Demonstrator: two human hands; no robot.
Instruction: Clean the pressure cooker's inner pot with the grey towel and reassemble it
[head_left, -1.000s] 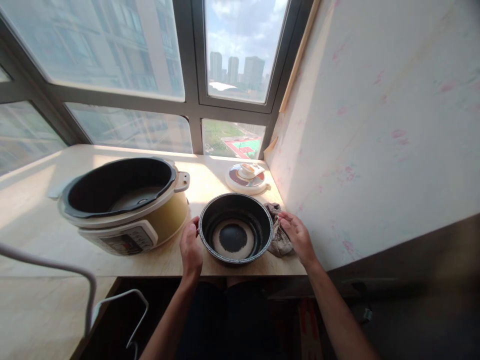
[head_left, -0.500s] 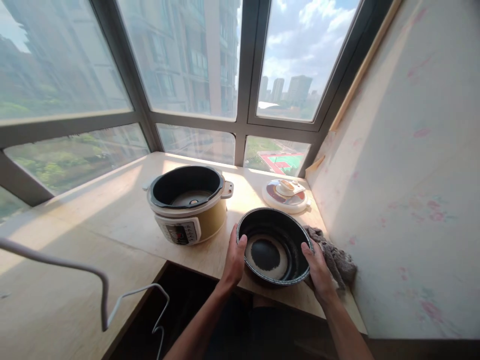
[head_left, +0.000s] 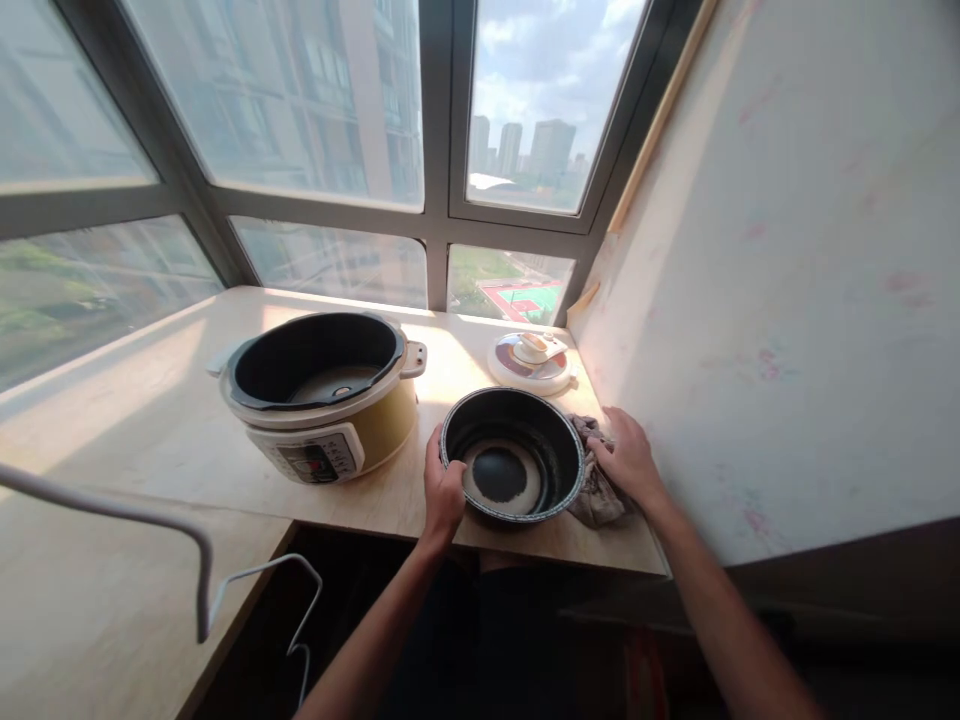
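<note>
A round black inner pot (head_left: 551, 420) stands near the front edge of the ledge, with a pale ring around the dark middle of its floor. My left hand (head_left: 444, 490) grips its left rim, thumb inside and fingers against the outer wall. To the pot's right lies a crumpled grey-brown cloth (head_left: 600, 500). Over that cloth is my right hand (head_left: 630, 455), off the pot, thumb apart from the fingers; the hand hides part of the cloth. Left of the pot sits an electric cooker body (head_left: 382, 430), lidless, its dark inside showing and its control panel facing me.
The cooker's round white-and-brown lid (head_left: 529, 362) lies behind the pot. A grey-white cable (head_left: 150, 510) hangs across the left foreground. Windows line the back of the pale ledge (head_left: 172, 420), and a flower-patterned wall (head_left: 720, 350) bounds the right.
My right hand has let go of the pot's right rim and moved over the cloth. My left hand still holds the pot. The view has turned slightly right.
</note>
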